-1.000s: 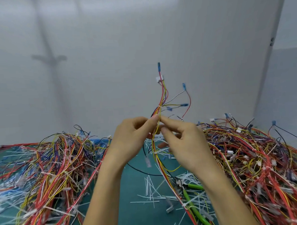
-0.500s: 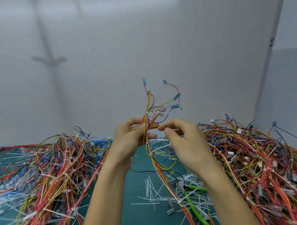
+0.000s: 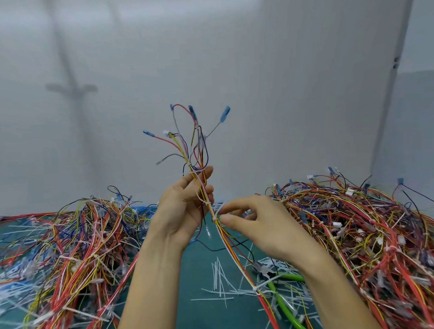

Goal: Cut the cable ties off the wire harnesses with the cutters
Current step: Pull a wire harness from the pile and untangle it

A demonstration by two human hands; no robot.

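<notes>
My left hand (image 3: 185, 210) grips a wire harness (image 3: 229, 248) of red, yellow and white wires and holds it upright over the green mat. Its loose ends with blue terminals (image 3: 225, 113) fan out above my fingers. My right hand (image 3: 258, 227) pinches the bundle at a white cable tie (image 3: 215, 218) just below the left hand. Another white tie (image 3: 255, 288) sits lower on the same harness. The cutters with green handles (image 3: 283, 300) lie on the mat under my right forearm, partly hidden by it.
A heap of harnesses (image 3: 65, 250) covers the left of the green mat (image 3: 202, 314), and a bigger heap (image 3: 378, 232) fills the right. Cut white tie scraps (image 3: 219, 281) litter the mat between them. A grey wall stands close behind.
My left hand has lifted the harness higher and now holds it upright. My right hand has slid down the bundle to the tie below. The loose wire ends have spread out.
</notes>
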